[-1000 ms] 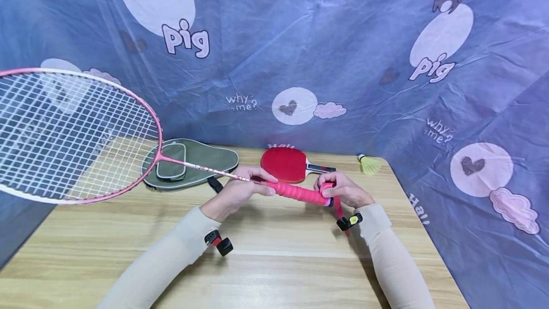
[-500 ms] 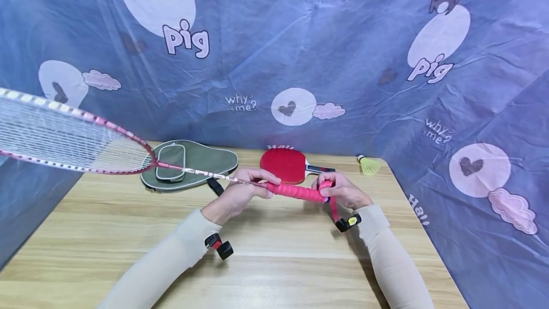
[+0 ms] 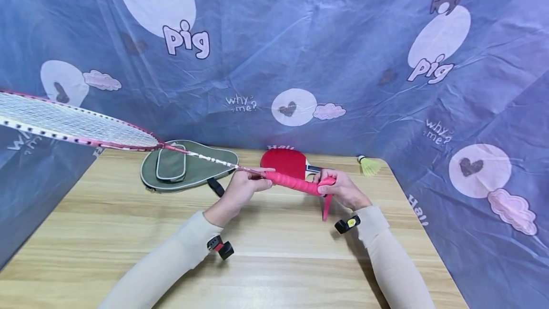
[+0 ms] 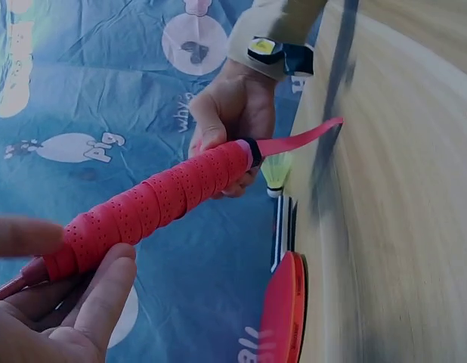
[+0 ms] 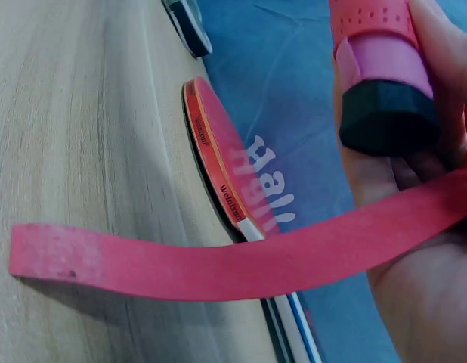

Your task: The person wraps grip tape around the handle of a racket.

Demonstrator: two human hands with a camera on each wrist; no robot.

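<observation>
A badminton racket (image 3: 214,159) is held across both hands, its strung head up at the left and partly out of the head view. Pink perforated grip tape (image 4: 154,204) lies in overlapping turns round its handle. My left hand (image 3: 241,189) holds the racket at the top of the handle, between thumb and fingers. At the butt end my right hand (image 3: 343,190) pinches the tape beside the handle. From that hand a loose tape tail (image 5: 180,268) hangs free. The black butt cap (image 5: 388,117) shows below a pinkish-purple band that the tape leaves uncovered.
Behind the hands, a red table tennis bat (image 3: 280,161) lies on the wooden table (image 3: 274,261). A green racket case (image 3: 201,159) lies at back left, a yellow shuttlecock (image 3: 369,165) at back right. A patterned blue cloth (image 3: 364,61) hangs around the back and sides.
The racket has rolled about its shaft, its head going from face-on to a narrow slant. Its butt end has risen slightly, and the tape tail has swung left. Both hands keep their hold.
</observation>
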